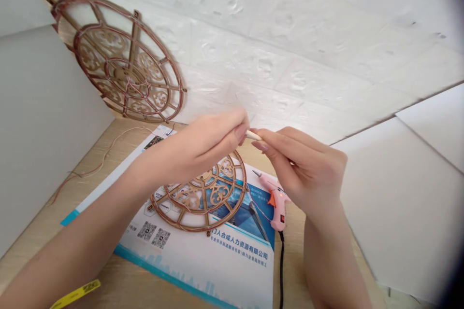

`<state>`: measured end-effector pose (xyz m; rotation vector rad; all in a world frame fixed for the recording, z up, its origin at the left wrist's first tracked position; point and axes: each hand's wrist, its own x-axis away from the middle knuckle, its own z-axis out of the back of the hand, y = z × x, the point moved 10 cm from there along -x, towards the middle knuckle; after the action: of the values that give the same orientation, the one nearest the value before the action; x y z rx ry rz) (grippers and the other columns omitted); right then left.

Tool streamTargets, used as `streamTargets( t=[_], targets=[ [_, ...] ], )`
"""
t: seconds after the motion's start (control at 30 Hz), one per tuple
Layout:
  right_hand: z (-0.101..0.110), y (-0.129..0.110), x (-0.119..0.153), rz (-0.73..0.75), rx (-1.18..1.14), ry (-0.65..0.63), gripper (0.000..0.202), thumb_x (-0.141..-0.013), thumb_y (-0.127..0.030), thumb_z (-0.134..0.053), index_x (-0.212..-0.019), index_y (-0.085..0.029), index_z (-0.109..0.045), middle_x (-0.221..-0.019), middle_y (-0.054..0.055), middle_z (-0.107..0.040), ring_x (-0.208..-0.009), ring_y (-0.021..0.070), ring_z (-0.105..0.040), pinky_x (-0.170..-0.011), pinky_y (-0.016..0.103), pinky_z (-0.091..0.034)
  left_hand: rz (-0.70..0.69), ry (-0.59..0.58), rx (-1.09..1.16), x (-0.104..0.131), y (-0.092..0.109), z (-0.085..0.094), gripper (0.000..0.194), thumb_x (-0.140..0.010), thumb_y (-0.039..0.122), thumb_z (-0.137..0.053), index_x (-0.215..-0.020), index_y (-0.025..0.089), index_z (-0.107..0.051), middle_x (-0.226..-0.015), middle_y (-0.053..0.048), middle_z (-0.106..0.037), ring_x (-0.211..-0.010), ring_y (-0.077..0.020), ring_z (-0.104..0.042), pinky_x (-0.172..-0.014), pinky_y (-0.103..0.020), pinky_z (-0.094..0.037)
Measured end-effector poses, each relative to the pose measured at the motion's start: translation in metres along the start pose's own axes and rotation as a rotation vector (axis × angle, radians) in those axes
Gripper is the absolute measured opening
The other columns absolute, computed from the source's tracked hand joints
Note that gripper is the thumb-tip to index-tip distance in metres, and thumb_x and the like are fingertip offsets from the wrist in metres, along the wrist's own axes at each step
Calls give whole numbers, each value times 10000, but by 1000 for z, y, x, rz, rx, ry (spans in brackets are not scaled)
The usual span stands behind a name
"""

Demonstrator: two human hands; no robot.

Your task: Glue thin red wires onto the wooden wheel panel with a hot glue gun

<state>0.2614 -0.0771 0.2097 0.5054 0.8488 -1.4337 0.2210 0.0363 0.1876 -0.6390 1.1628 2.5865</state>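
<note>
Both hands are raised in front of me over the table. Between them runs a short off-white stick (253, 135), its exact kind not clear. One end is pinched in my left hand (221, 133), the other between the thumb and fingertips of my right hand (304, 161). Below my left forearm a round brown lattice frame (219, 194) with scrollwork and thin wires lies on a printed sheet (232, 277); the forearm hides part of it. Under my right hand a pink glue gun (278, 207) with an orange trigger lies on its side, partly covered by the hand.
A larger round lattice frame (136, 50) with reddish wires leans against the white brick-patterned wall (290, 58). Loose thin wires (103, 159) lie on the wooden table (92, 147) at left. A black cord (282, 270) runs from the glue gun. A yellow strip (78, 294) shows at bottom left.
</note>
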Motion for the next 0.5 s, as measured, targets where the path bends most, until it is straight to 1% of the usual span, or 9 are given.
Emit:
streamTargets(
  t=[0.13, 0.2, 0.3, 0.37, 0.5],
  targets=[
    [0, 1, 1, 18, -41, -10, 281, -939, 14, -648, -1124, -156, -773, -910, 54, -755, -790, 148, -709, -682, 247, -549, 7, -15, 32, -1, 0, -5, 263, -1069, 182, -358, -816, 227, -411, -685, 50, -424, -595, -122, -398, -596, -292, -347],
    [1, 1, 1, 28, -45, 3, 310, -935, 32, -638, -1140, -154, -776, -938, 66, -763, -796, 151, -714, -679, 256, -551, 7, 4, 58, -2, -1, -5, 257, -1045, 147, -360, -804, 226, -407, -678, 51, -415, -596, -120, -394, -590, -293, -338],
    [3, 0, 1, 46, -17, 44, 338, -935, 25, -644, -1157, -193, -778, -960, 64, -772, -785, 156, -715, -659, 272, -557, 11, 51, 86, -2, -1, -5, 252, -1009, 97, -355, -796, 225, -393, -677, 54, -396, -590, -113, -374, -577, -291, -326],
    [4, 0, 2, 56, -2, 73, 347, -937, 11, -655, -1162, -223, -777, -950, 53, -773, -770, 160, -710, -646, 283, -559, 19, 78, 120, -2, -1, -6, 247, -999, 92, -353, -796, 227, -389, -678, 54, -386, -586, -114, -362, -565, -290, -321],
    [4, -3, 4, 102, 15, 117, 376, -927, 16, -676, -1197, -230, -765, -959, 48, -775, -755, 163, -689, -631, 301, -550, 31, 142, 236, -1, -3, -6, 235, -966, 94, -371, -776, 229, -403, -673, 47, -377, -593, -119, -350, -561, -301, -315]
  ],
)
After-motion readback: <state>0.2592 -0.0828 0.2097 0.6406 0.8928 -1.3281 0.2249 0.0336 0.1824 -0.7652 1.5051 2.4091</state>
